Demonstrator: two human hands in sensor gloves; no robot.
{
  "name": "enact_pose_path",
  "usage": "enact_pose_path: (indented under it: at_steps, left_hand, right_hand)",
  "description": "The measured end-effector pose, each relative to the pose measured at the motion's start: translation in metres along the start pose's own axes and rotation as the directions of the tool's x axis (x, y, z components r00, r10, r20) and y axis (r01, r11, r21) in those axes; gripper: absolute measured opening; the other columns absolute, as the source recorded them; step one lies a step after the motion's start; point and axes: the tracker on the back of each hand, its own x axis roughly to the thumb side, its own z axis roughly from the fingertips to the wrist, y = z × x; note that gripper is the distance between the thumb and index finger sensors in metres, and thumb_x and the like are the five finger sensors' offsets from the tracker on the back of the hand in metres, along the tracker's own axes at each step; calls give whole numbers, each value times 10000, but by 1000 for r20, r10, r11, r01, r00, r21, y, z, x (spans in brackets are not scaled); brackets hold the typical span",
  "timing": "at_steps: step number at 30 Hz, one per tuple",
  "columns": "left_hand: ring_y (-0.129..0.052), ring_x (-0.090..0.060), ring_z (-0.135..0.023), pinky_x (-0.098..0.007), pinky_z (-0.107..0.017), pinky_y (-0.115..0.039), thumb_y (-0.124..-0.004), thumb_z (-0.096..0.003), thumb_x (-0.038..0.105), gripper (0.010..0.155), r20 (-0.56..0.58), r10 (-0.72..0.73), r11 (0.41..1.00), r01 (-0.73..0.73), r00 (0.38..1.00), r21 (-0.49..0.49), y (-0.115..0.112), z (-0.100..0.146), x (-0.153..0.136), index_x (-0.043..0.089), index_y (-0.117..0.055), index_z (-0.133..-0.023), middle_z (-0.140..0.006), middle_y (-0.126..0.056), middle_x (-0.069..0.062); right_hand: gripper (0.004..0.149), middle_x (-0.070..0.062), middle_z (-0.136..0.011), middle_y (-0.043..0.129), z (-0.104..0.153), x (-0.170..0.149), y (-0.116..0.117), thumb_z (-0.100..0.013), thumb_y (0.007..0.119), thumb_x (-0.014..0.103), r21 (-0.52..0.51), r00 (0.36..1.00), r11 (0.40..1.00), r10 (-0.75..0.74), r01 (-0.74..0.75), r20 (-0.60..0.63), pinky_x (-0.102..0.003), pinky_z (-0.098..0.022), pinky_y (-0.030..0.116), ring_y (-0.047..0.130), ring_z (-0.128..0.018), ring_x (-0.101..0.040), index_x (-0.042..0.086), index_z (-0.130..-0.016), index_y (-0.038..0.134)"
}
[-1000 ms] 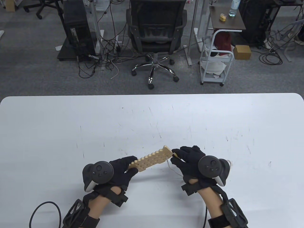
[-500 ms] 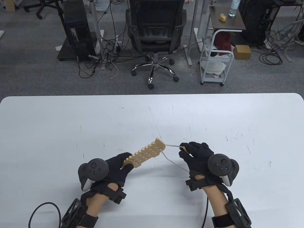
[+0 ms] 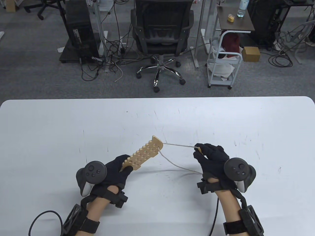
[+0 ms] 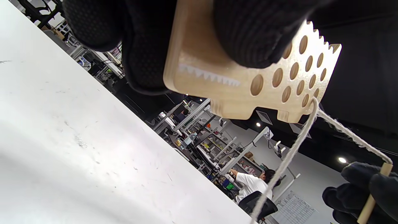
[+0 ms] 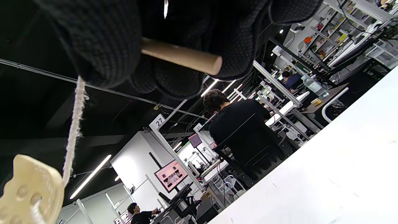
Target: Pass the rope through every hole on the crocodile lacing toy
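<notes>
Table view: left hand (image 3: 115,169), at 7 o'clock, grips the crocodile (image 3: 144,156) by its head end, board raised off the table (image 3: 73,127) and angled toward 1 o'clock. Right hand (image 3: 211,157), at 4 o'clock, pinches the wooden needle (image 3: 198,149). Rope (image 3: 179,145) runs taut from an end hole; slack trails below. Advise drawing straight out, board steady, until slack clears.

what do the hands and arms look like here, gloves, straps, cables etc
Both the left hand and right hand wear black knit gloves. A dark grey round tracker with small buttons and a white lower part sits on the back of each. Forearms are bare skin, with black wrist straps and lattice-framed black cuffs. A black cable loops from the left arm.
</notes>
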Motion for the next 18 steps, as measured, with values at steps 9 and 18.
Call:
enact_pose_path:
  at_steps: [9,18]
  left_hand:
    - [-1007,-244,-615,-488,-617,-754,-870,-367,376,544,-40,12,1000,-12,999,20,5,-2,-9,297,-725,-886,-775,-932,45]
    - [-1007,-244,-614,-488,-616,-755,-869,-368,375,543,-73,14,999,-11,997,36,9,-3,-16,297,-725,-886,-774,-932,44]
  right_hand:
    - [400,-29,-699,992,-3,-7,-12,-402,908,386,-47,999,999,-12,11,-30,-646,-661,535,858,-794,-350,257,-781,920]
    - [401,-29,-698,993,-5,-13,-20,-404,906,386,-78,998,997,-27,22,-65,-646,-661,534,859,-793,-350,257,-783,919]
